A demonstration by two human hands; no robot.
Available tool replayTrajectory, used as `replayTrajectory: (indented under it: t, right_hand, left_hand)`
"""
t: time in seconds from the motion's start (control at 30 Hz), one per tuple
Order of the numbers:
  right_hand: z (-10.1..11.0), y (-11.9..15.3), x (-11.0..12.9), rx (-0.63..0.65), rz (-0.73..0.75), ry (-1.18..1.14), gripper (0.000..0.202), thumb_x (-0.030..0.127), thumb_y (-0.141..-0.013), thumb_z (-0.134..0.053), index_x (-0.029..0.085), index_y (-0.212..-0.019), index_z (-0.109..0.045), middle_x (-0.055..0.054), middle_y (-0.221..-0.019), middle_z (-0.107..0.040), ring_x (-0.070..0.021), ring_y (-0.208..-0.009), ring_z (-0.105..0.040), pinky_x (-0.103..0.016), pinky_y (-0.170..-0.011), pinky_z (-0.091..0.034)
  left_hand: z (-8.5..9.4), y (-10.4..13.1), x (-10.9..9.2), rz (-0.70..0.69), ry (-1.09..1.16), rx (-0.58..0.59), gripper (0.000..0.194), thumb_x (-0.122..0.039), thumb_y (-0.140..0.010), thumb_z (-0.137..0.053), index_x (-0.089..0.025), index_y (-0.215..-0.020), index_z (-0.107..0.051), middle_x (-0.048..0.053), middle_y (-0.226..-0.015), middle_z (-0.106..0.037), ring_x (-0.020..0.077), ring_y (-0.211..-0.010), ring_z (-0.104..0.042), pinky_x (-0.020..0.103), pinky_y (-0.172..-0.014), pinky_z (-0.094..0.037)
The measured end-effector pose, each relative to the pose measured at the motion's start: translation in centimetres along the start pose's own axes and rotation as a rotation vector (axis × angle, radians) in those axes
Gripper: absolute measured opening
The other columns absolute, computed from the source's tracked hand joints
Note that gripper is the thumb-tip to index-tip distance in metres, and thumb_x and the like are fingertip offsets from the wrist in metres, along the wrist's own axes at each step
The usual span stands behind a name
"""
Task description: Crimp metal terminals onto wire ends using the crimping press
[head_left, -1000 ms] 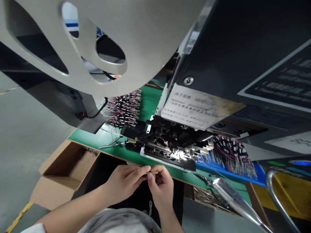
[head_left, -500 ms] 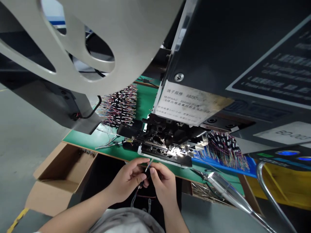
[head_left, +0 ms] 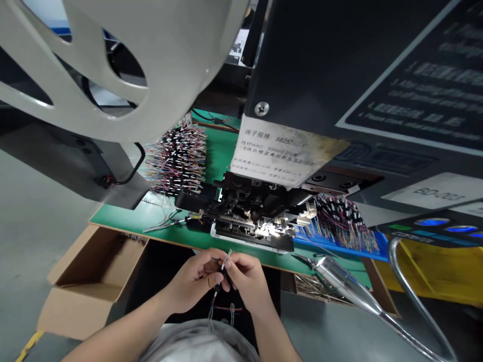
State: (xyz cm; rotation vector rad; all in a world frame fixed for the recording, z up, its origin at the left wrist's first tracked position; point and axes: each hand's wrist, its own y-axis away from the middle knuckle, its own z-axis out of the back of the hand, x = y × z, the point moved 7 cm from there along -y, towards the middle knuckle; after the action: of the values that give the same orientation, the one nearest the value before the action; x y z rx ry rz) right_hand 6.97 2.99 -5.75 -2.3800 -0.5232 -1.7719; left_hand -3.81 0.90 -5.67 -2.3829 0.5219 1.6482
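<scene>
In front of the machine's lit working area, both my hands meet on a thin multi-wire cable (head_left: 212, 305). My left hand (head_left: 194, 279) is closed around its dark sheathed part. The thumb and forefinger of my right hand (head_left: 247, 276) pinch the cable near its fine coloured wire ends (head_left: 228, 256), which point up and away from me. The cable's tail hangs down toward my lap. Just beyond my fingers stands the crimping machine (head_left: 260, 223), its metal parts brightly lit. What lies inside my curled fingers is partly hidden.
Bundles of cables (head_left: 177, 161) lie on the green table (head_left: 128, 215) at left; more cables (head_left: 341, 221) fill a blue tray (head_left: 328, 246) at right. A cardboard box (head_left: 81, 296) is at lower left. A metal lamp (head_left: 347, 284) reaches in from the right. A large grey reel (head_left: 181, 60) overhangs.
The view has shifted slightly, so the machine and reel sit further left. The coloured wire ends now show more spread above my fingertips. Both hands keep their hold on the cable.
</scene>
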Motion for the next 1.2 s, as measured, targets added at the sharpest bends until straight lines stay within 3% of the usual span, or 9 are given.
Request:
replayTrajectory:
  t: [0.17,0.27,0.33,0.47,0.57,0.77,0.97,1.2]
  right_hand:
    - [0.3,0.3,0.0,0.035,0.05,0.112,0.026,0.033,-0.091,-0.064,0.016,-0.073,-0.07,0.002,-0.056,-0.057,-0.0088,-0.05,-0.047,-0.021,-0.052,-0.039]
    - [1.3,0.6,0.3,-0.077,0.078,0.229,0.016,0.032,-0.089,-0.067,0.018,-0.09,-0.074,0.0,-0.065,-0.058,-0.0105,-0.057,-0.048,-0.022,-0.053,-0.039]
    - [1.6,0.7,1.1,-0.152,0.115,0.267,0.02,0.03,-0.086,-0.07,0.019,-0.102,-0.072,0.002,-0.064,-0.054,-0.0097,-0.054,-0.045,-0.021,-0.05,-0.036]
    - [0.8,0.7,2.7,-0.212,0.192,0.256,0.008,0.026,-0.086,-0.069,0.019,-0.088,-0.068,0.003,-0.06,-0.055,-0.0098,-0.049,-0.05,-0.02,-0.048,-0.039]
    - [0.4,0.6,2.9,-0.23,0.219,0.26,0.013,0.025,-0.088,-0.064,0.019,-0.077,-0.062,0.002,-0.06,-0.056,-0.0114,-0.047,-0.054,-0.022,-0.047,-0.042]
    - [0.9,1.0,3.0,-0.261,0.221,0.376,0.006,0.024,-0.084,-0.066,0.019,-0.086,-0.062,0.003,-0.065,-0.053,-0.0101,-0.052,-0.044,-0.021,-0.049,-0.037]
    - [0.8,0.7,1.9,-0.167,0.065,0.261,0.017,0.03,-0.086,-0.068,0.019,-0.093,-0.056,0.006,-0.066,-0.047,-0.0088,-0.056,-0.04,-0.019,-0.051,-0.034]
    - [1.2,0.5,0.4,-0.053,-0.031,0.147,0.023,0.037,-0.09,-0.065,0.018,-0.079,-0.058,0.004,-0.064,-0.053,-0.0062,-0.048,-0.041,-0.018,-0.044,-0.035]
  left_hand:
    - [1.1,0.4,-0.1,0.021,-0.044,-0.089,0.018,-0.031,-0.091,-0.066,-0.017,-0.102,-0.06,0.002,-0.08,-0.07,0.0152,-0.073,-0.069,0.025,-0.071,-0.049]
    - [1.7,0.5,-0.4,0.02,-0.081,-0.167,0.016,-0.03,-0.092,-0.064,-0.017,-0.1,-0.06,0.001,-0.076,-0.07,0.0149,-0.073,-0.067,0.025,-0.072,-0.048]
    - [1.7,0.4,-0.7,0.018,-0.105,-0.187,0.016,-0.031,-0.092,-0.063,-0.017,-0.099,-0.061,0.001,-0.075,-0.069,0.0146,-0.072,-0.066,0.025,-0.072,-0.048]
    - [0.7,-0.1,-1.3,0.0,-0.125,-0.158,0.019,-0.034,-0.092,-0.062,-0.015,-0.093,-0.064,0.001,-0.075,-0.064,0.0142,-0.071,-0.062,0.024,-0.068,-0.047]
    - [0.1,-0.5,-1.4,0.007,-0.097,-0.123,0.019,-0.034,-0.092,-0.062,-0.015,-0.089,-0.063,0.0,-0.074,-0.061,0.0134,-0.07,-0.06,0.023,-0.067,-0.046]
    - [-0.3,-1.1,-1.1,0.044,-0.08,-0.053,0.02,-0.036,-0.092,-0.062,-0.016,-0.09,-0.062,0.001,-0.081,-0.057,0.0132,-0.072,-0.057,0.024,-0.067,-0.046]
    - [0.4,-0.7,-2.4,-0.108,-0.502,-0.208,0.014,-0.031,-0.093,-0.061,-0.022,-0.102,-0.068,0.003,-0.095,-0.054,0.0151,-0.084,-0.057,0.022,-0.069,-0.047]
    - [0.0,-0.7,-1.8,-0.054,-0.481,-0.182,0.019,-0.029,-0.095,-0.058,-0.023,-0.11,-0.067,0.003,-0.094,-0.06,0.0164,-0.085,-0.061,0.025,-0.073,-0.051]
